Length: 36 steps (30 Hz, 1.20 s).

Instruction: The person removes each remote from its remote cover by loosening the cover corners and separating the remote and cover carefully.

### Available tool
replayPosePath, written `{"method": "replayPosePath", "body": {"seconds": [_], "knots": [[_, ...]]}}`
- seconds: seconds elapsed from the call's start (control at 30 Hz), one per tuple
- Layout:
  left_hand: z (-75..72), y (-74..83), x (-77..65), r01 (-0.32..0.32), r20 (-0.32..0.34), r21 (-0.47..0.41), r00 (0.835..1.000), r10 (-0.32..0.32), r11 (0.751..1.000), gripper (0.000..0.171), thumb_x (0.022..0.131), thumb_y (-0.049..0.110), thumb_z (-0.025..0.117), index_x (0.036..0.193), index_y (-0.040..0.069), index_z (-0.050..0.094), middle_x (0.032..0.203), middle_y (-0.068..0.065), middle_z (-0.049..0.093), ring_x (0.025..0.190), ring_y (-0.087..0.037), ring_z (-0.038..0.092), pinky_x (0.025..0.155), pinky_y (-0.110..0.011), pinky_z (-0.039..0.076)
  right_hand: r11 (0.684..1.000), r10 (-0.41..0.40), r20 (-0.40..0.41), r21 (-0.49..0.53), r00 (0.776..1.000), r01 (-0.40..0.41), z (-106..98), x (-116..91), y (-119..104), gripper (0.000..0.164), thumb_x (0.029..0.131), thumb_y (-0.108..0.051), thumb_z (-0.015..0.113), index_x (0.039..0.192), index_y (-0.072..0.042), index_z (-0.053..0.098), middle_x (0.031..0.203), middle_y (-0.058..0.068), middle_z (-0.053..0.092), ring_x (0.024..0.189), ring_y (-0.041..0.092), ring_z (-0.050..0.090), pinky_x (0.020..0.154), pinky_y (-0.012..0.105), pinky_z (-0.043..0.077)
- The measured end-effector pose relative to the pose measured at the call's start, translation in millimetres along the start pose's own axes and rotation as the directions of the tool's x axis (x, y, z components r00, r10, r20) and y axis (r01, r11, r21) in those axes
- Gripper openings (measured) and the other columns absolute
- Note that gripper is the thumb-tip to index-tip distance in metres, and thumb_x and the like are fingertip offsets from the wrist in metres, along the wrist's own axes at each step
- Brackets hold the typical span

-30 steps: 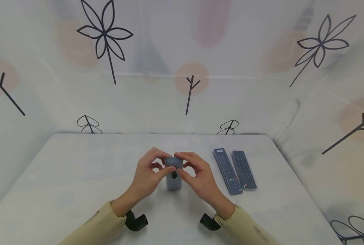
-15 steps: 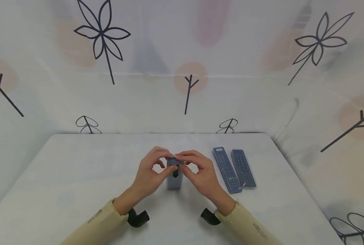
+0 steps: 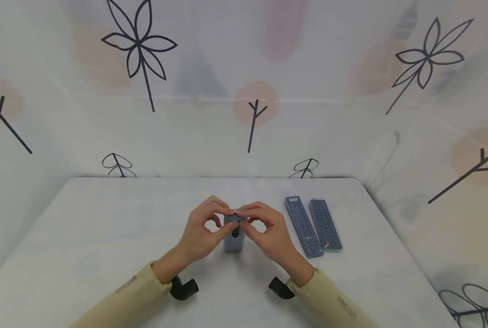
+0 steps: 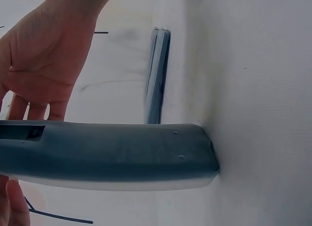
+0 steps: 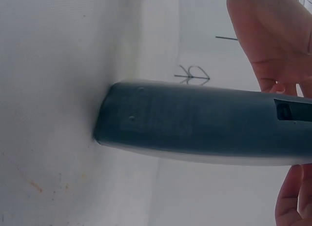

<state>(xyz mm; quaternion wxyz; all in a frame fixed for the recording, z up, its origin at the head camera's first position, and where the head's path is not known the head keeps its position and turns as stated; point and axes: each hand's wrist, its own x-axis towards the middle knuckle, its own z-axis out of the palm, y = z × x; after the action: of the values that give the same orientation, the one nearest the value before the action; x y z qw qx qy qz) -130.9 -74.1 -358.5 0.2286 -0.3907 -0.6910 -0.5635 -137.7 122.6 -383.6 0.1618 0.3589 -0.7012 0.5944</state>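
A grey-blue remote control [image 3: 233,244] stands on its end on the table, its back towards me, with a dark slot [image 3: 235,231] near its upper part. My left hand [image 3: 198,230] pinches its upper end from the left, thumb at the slot's side. From the right, my right hand [image 3: 271,231] pinches the same end, and the two thumbs almost meet. In the left wrist view the remote control [image 4: 112,150] lies across the picture with its bottom end against the table. The right wrist view shows its plain back [image 5: 195,121]. Whatever sits inside the slot is too dark to tell.
Two more remote controls, a longer one [image 3: 304,227] and a shorter one [image 3: 326,225], lie side by side on the white table [image 3: 116,218], right of my hands. A patterned cloth wall [image 3: 211,136] rises behind the table's back edge.
Since a second ago both hands have shifted slightly at the remote control's upper end, the fingertips coming closer together over its top. The remote control stays upright in place.
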Motion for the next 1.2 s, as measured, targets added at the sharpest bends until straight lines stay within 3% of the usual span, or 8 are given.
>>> {"method": "replayPosePath", "body": {"seconds": [0.1,0.27,0.7,1.03,1.2], "knots": [[2.4,-1.4,-1.1,0.006,-0.015,-0.013,1.000,-0.006,1.000,0.033,0.073,-0.019,0.076,0.098,-0.001,0.064,0.092,-0.012,0.062,0.079,-0.025,0.058,0.052,-0.036,0.051,1.000,0.006,-0.009,-0.010,1.000,-0.006,0.6,-0.9,0.8,0.029,0.086,0.013,0.069,0.113,0.002,0.071,0.108,0.013,0.068,0.097,0.021,0.064,0.075,0.032,0.055],[5.1,0.6,-2.6,0.073,-0.030,-0.023,0.997,-0.073,0.997,0.028,0.078,-0.018,0.073,0.098,-0.001,0.062,0.095,-0.012,0.062,0.081,-0.024,0.059,0.051,-0.032,0.051,1.000,0.016,-0.012,-0.018,1.000,-0.017,1.0,-1.0,1.9,0.031,0.086,0.013,0.069,0.115,0.003,0.070,0.109,0.014,0.068,0.095,0.022,0.063,0.075,0.032,0.055],[6.4,3.5,-2.1,0.188,-0.069,-0.037,0.979,-0.190,0.982,0.022,0.083,-0.011,0.072,0.100,0.000,0.063,0.095,-0.009,0.063,0.084,-0.019,0.061,0.049,-0.034,0.053,0.998,0.037,-0.019,-0.044,0.999,-0.038,0.0,3.1,0.8,0.030,0.087,0.010,0.071,0.116,0.004,0.070,0.109,0.013,0.068,0.095,0.020,0.064,0.076,0.032,0.056],[8.7,6.5,1.7,0.153,-0.087,-0.016,0.984,-0.154,0.988,0.021,0.083,-0.011,0.073,0.096,0.002,0.064,0.090,-0.008,0.063,0.079,-0.017,0.059,0.042,-0.032,0.048,0.992,0.071,-0.088,-0.097,0.994,-0.080,4.2,2.8,0.5,0.026,0.084,0.000,0.078,0.110,-0.002,0.075,0.104,0.006,0.071,0.091,0.018,0.064,0.074,0.031,0.057],[8.7,6.9,1.9,0.137,-0.088,-0.001,0.987,-0.136,0.991,0.020,0.083,-0.011,0.072,0.095,0.003,0.063,0.088,-0.008,0.062,0.077,-0.016,0.058,0.041,-0.031,0.046,0.983,0.022,-0.102,-0.180,0.995,-0.040,7.7,2.0,-0.7,0.023,0.088,-0.002,0.075,0.111,-0.003,0.075,0.104,0.005,0.070,0.089,0.017,0.065,0.073,0.030,0.057]]}}
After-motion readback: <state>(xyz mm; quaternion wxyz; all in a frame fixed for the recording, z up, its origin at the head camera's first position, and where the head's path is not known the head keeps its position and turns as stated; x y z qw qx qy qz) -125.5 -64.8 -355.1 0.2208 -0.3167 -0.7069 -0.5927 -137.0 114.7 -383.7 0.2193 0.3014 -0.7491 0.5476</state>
